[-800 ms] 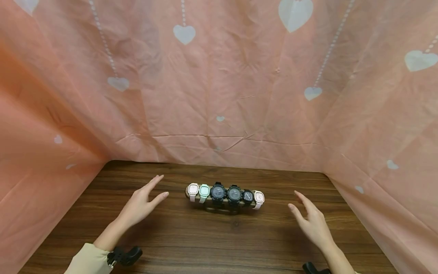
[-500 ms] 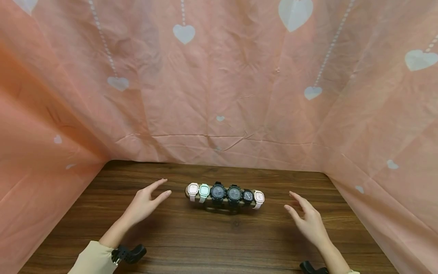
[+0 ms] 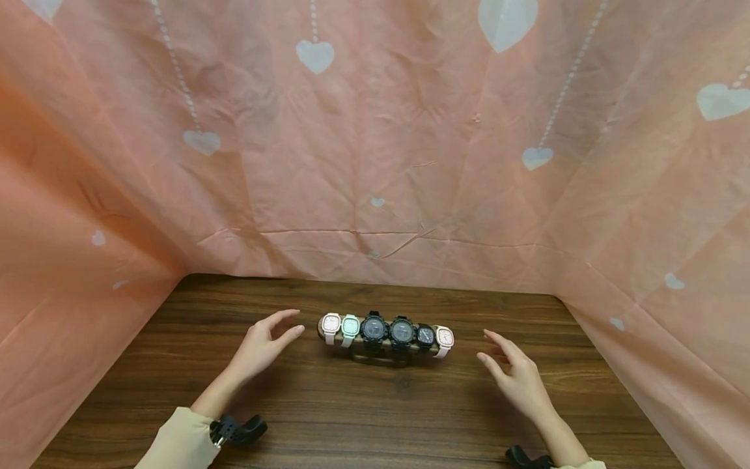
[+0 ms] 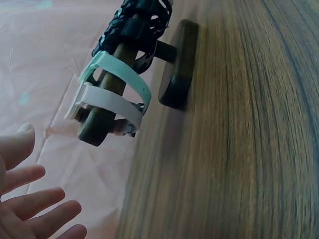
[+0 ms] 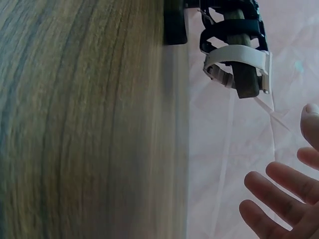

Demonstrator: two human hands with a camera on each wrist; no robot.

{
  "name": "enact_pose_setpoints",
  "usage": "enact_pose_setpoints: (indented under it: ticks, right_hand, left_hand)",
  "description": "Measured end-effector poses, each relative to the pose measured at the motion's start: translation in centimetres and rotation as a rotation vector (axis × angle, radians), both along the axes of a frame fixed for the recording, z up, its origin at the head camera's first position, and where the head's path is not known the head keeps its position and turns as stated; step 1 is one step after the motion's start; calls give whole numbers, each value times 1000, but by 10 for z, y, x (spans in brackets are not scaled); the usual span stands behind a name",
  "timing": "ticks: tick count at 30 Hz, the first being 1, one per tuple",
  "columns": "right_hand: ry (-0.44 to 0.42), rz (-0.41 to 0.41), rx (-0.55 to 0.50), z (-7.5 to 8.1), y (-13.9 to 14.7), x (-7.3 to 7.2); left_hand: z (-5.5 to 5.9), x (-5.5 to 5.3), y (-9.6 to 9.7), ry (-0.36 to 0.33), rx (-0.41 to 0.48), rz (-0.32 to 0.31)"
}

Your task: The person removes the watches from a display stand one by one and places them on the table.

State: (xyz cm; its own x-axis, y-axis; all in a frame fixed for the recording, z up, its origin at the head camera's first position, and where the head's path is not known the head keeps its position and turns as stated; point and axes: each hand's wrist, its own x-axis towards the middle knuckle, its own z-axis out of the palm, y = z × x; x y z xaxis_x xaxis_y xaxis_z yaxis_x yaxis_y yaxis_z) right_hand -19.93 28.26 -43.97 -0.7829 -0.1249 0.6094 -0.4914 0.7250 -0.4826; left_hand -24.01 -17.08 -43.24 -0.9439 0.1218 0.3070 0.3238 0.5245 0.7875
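Note:
Several watches are strapped in a row along the bar of a dark wooden watch stand [image 4: 178,74] in the middle of the table. From left to right in the head view come a pale pink watch [image 3: 331,324], a mint green watch [image 3: 350,326], a large black watch [image 3: 374,329], another large black watch [image 3: 402,331], a smaller square black watch [image 3: 426,335] and a second pink watch [image 3: 445,337]. My left hand [image 3: 262,346] hovers just left of the stand, fingers extended and holding nothing. Off the stand's right end, my right hand [image 3: 518,378] hovers with relaxed, spread fingers.
The brown wood-grain table [image 3: 375,417] extends around the stand. A peach curtain [image 3: 375,143] with white hearts encloses the back and both sides. Black camera mounts [image 3: 239,430] sit on the wrists.
Both hands have moved inward toward the stand, the left one to the right and the right one to the left. The stand and its watches stay where they were.

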Motion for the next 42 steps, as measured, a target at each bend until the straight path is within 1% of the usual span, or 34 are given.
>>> enact_pose_setpoints:
  ticks: [5,10,14,17,22,25,32,37,42]
  right_hand:
    - [-7,13,23,-5,-4,-3]
    - [-31,14,44,-6,-9,-5]
    - [-39,36,55,-9,-12,-8]
    - [-30,72,67,-12,-16,-10]
    - [-30,108,83,-16,-21,-13]
    - [-49,123,70,-19,-22,-15]
    - [-141,207,29,-22,-23,-18]
    - [-169,216,1,-20,-25,-19]
    - [-184,231,-46,-20,-27,-22]
  left_hand:
    - [-5,-4,6,-2,36,-29]
    - [-12,-8,13,-3,70,-50]
    - [-17,-11,17,-9,104,-64]
    - [-18,-12,16,-14,132,-63]
    - [-19,-13,17,-27,145,-39]
    - [-21,-15,19,-31,136,-29]
    - [-24,-18,26,-42,167,-31]
    - [-26,-21,30,-54,183,-48]
    - [-26,-22,33,-69,198,-44]
